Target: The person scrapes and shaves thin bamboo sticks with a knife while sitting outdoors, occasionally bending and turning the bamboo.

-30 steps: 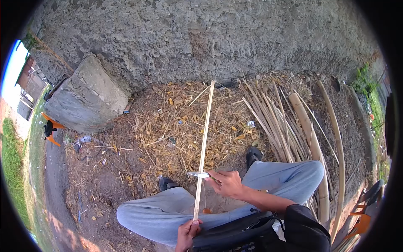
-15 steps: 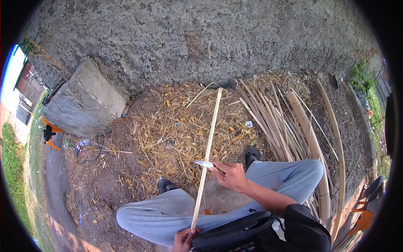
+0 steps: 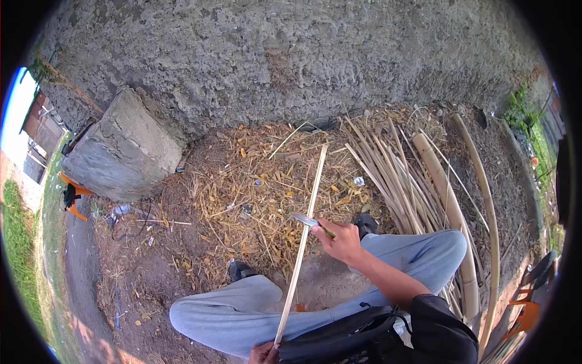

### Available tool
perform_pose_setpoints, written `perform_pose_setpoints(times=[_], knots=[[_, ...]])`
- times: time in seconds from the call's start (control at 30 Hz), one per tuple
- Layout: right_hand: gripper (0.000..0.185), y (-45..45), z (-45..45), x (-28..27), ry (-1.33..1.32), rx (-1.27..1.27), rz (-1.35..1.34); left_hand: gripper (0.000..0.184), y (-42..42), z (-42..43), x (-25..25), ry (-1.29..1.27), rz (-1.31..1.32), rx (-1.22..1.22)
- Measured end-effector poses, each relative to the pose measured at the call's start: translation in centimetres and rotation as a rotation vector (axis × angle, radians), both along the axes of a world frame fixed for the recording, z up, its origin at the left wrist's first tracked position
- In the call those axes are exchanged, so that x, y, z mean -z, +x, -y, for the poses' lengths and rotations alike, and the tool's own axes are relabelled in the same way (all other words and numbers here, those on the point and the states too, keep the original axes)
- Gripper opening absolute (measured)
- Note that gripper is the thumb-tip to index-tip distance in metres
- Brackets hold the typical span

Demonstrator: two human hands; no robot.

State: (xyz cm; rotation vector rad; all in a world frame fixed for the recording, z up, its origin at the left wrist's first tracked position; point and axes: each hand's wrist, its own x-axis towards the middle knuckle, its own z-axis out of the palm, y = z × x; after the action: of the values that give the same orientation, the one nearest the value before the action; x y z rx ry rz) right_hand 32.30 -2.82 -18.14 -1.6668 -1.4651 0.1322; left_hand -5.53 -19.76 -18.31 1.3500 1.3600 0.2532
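A long pale bamboo strip [image 3: 294, 274] slants up from my lap to over the littered ground. Its near end sits in the closed fingers of my left hand [image 3: 264, 353], low at the frame's bottom edge. My right hand [image 3: 339, 242] is wrapped around the handle of a knife [image 3: 305, 219]. The blade points left and lies across the strip, around its middle; whether it bites into the wood I cannot tell. Part of the knife's handle is hidden by my fingers.
A pile of split bamboo strips [image 3: 394, 176] lies on the right, beside thick bamboo poles [image 3: 445, 200]. Dry leaves and shavings [image 3: 254, 194] cover the ground before my feet. A concrete block [image 3: 127, 145] stands at left against a rough wall [image 3: 291, 60].
The knife and my right hand have moved a little away from me and to the right along the strip. The strip's far end has shifted slightly right and down; my left hand is lower.
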Motion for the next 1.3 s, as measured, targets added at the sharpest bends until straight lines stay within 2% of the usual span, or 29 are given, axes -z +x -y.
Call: perform_pose_setpoints(times=[0.07,0.13,0.23,0.37,0.43,0.57,0.63,0.73,0.83,0.93,1.03,1.17,1.23,1.3], knots=[[0.024,0.8,-0.6,0.7,0.032,0.058,0.008,0.032,0.4,-0.2,-2.1,0.006,0.047,0.004],[0.024,1.9,-0.9,0.6,0.008,0.072,-0.001,0.032,0.2,-0.3,-3.0,0.054,-0.021,0.082],[0.025,2.3,-1.0,0.6,-0.019,0.083,-0.001,0.035,-0.4,-0.5,-3.0,-0.051,0.079,0.095],[0.025,3.2,-1.5,0.2,-0.056,0.146,-0.006,0.034,-1.1,0.6,-2.1,-0.029,0.092,0.094],[0.025,3.8,-1.7,0.8,-0.04,0.13,0.009,0.033,-1.7,1.8,-0.8,0.01,0.233,-0.037],[0.026,3.9,-1.9,1.0,-0.064,0.102,0.0,0.031,-1.5,0.2,-3.2,0.011,0.254,0.077],[0.026,3.9,-2.0,1.0,-0.064,0.106,-0.001,0.03,-0.9,0.2,-4.1,-0.121,0.198,-0.015],[0.026,4.6,-2.4,1.7,-0.056,0.137,0.011,0.027,-2.2,0.7,-2.2,-0.034,0.306,0.052],[0.028,5.5,-2.8,1.9,-0.058,0.149,0.014,0.025,-5.4,3.0,1.3,-0.074,0.276,0.062],[0.031,6.3,-3.0,2.2,-0.105,0.146,0.016,0.024,-5.5,2.8,-1.0,-0.157,0.26,0.056],[0.035,6.3,-3.3,1.9,-0.177,0.157,0.005,0.024,-4.6,2.6,-2.5,-0.112,0.27,0.006],[0.037,7.7,-4.2,1.9,-0.226,0.226,-0.054,0.024,-5.5,2.6,-2.1,-0.122,0.264,0.037],[0.037,8.2,-4.1,2.0,-0.186,0.209,-0.041,0.024,-5.6,2.7,-1.7,0.023,0.193,0.085],[0.037,8.0,-4.2,1.6,-0.148,0.189,-0.03,0.025,-6.0,3.4,0.0,-0.031,0.172,0.031]])
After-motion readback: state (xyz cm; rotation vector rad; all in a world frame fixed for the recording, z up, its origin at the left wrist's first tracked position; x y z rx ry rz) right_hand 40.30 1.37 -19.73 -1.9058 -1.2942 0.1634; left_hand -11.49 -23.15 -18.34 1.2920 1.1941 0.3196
